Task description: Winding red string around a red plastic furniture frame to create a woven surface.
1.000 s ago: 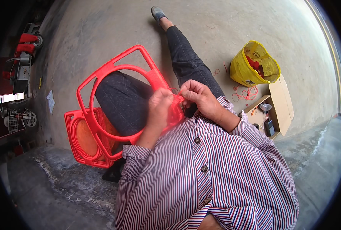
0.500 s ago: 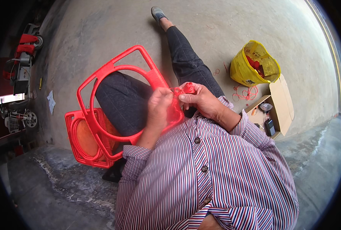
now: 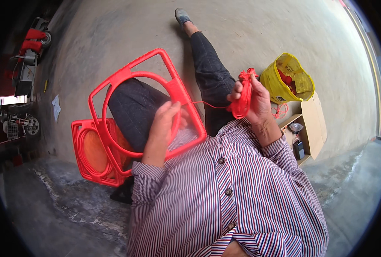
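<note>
A red plastic frame with a large round opening rests across my lap and left thigh. My left hand is closed around the frame's right side, its fingers partly hidden behind the bar. My right hand grips a bundle of red cord above my right thigh. A single strand of the cord runs taut from the bundle across to the frame beside my left hand. A stack of similar red frames with orange centres stands on the floor left of my left leg.
On the right stands a yellow bag with red material inside. Loose red cord lies beside it. Nearer me is an open cardboard box holding a small black object. Wheeled machines line the far left; a pale scrap lies on the floor.
My right hand has moved right and away from the frame with the cord bundle, drawing a strand out between. My left hand has shifted slightly left and down along the frame.
</note>
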The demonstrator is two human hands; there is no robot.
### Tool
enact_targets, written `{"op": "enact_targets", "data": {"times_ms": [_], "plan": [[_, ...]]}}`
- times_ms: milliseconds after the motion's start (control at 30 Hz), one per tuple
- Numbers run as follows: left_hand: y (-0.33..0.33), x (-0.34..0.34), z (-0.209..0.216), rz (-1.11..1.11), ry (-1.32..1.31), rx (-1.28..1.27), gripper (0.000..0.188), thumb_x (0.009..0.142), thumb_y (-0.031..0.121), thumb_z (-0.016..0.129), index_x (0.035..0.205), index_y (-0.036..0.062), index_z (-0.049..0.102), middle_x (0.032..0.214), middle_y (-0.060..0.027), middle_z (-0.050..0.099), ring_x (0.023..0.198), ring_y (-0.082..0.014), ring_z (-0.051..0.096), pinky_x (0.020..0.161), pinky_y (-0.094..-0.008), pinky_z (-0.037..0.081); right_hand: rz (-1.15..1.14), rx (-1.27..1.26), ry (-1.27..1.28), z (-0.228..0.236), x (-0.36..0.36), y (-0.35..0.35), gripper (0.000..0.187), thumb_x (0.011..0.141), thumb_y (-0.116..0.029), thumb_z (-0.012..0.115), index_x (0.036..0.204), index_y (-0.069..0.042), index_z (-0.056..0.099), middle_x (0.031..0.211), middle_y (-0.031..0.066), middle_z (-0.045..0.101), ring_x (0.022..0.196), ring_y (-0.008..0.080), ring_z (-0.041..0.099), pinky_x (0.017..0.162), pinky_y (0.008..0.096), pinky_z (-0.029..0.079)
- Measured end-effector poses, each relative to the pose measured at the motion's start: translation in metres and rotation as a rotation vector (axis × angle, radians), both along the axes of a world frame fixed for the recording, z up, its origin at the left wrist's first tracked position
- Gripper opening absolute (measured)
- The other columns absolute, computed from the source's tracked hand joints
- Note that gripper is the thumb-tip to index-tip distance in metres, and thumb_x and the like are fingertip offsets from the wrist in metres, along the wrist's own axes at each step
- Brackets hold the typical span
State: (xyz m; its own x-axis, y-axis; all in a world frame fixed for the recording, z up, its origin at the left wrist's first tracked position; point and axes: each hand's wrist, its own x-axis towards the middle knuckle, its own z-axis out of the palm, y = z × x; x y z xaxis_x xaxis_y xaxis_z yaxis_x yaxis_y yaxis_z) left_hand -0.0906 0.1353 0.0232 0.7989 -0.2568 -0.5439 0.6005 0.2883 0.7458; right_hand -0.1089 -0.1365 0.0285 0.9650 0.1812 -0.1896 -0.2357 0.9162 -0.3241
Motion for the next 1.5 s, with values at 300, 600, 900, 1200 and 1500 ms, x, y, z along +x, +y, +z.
{"op": "enact_targets", "data": {"times_ms": [300, 600, 900, 1200, 1500], "plan": [[-0.004, 0.004, 0.02, -0.197, 0.154, 0.107, 0.021, 0.093, 0.025, 0.06, 0.1, 0.0067, 0.053, 0.054, -0.0026, 0.051, 0.035, -0.01, 0.04, 0.034, -0.0233, 0.033, -0.397, 0.011, -0.01, -0.032, 0.0, -0.113, 0.023, 0.1, -0.026, 0.047, 0.097, -0.004, 0.053, 0.083, 0.0062, 0.059, 0.071, 0.016, 0.057, 0.076, 0.0369, 0.049], [-0.022, -0.006, 0.06, -0.31, 0.27, -0.091, 0.015, 0.096, 0.022, 0.057, 0.1, 0.008, 0.052, 0.051, -0.0022, 0.048, 0.034, -0.0089, 0.037, 0.033, -0.0233, 0.03, -0.712, 0.012, 0.215, -0.095, -0.003, -0.191, 0.014, 0.1, -0.017, 0.044, 0.103, -0.004, 0.046, 0.086, 0.0087, 0.052, 0.076, 0.0219, 0.053, 0.075, 0.0357, 0.048], [-0.016, -0.016, 0.049, -0.232, 0.193, -0.101, 0.013, 0.093, 0.019, 0.059, 0.095, 0.0074, 0.053, 0.052, -0.0021, 0.045, 0.036, -0.0097, 0.034, 0.034, -0.0243, 0.028, -0.644, 0.025, 0.229, -0.09, 0.003, -0.19, 0.018, 0.101, -0.023, 0.041, 0.101, -0.006, 0.046, 0.082, 0.0093, 0.054, 0.07, 0.0198, 0.054, 0.071, 0.0378, 0.049], [-0.005, -0.019, 0.03, -0.15, 0.093, -0.221, 0.017, 0.098, 0.021, 0.049, 0.106, 0.0063, 0.05, 0.049, -0.0036, 0.043, 0.032, -0.0114, 0.035, 0.029, -0.0247, 0.03, -0.893, -0.004, 0.317, -0.093, -0.001, -0.227, 0.029, 0.102, -0.033, 0.041, 0.089, -0.008, 0.048, 0.069, 0.003, 0.05, 0.059, 0.0161, 0.05, 0.067, 0.0329, 0.046], [-0.01, -0.015, 0.03, -0.137, 0.126, -0.153, 0.016, 0.098, 0.02, 0.05, 0.105, 0.0064, 0.051, 0.051, -0.0041, 0.045, 0.034, -0.0122, 0.035, 0.031, -0.0254, 0.03, -0.572, 0.081, 0.019, -0.092, 0.003, -0.204, 0.032, 0.101, -0.036, 0.043, 0.089, -0.009, 0.054, 0.078, 0.0028, 0.056, 0.071, 0.0171, 0.056, 0.073, 0.0376, 0.049]]}}
